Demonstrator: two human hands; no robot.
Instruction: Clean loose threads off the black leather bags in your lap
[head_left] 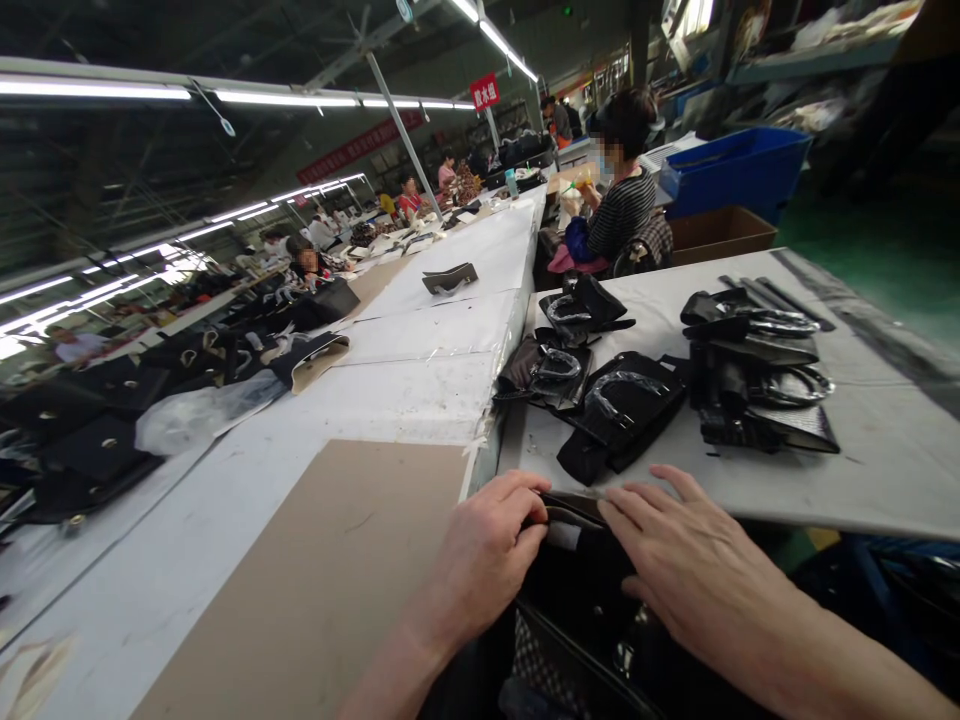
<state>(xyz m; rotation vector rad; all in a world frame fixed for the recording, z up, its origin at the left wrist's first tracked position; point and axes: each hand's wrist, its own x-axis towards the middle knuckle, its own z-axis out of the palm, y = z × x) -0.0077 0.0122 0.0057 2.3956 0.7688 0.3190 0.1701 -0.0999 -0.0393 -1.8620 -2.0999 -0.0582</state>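
Note:
A black bag (577, 600) lies at the bottom centre, its top edge toward the tables, with a small white label inside. My left hand (491, 550) pinches the left part of that edge between thumb and bent fingers. On the right part of the same edge rests my right hand (675, 550), its fingers curved over the rim and its thumb on the near side. Just beyond my hands, black bags with plastic-wrapped handles (626, 410) lie on the right-hand table (885, 480).
A brown board (322, 570) lies on the long white table (405, 390) at left. Stacked black bags (761, 370) sit at right, dark bags (97, 420) at far left. A seated person in stripes (619, 210) works beyond, beside a blue bin (731, 170).

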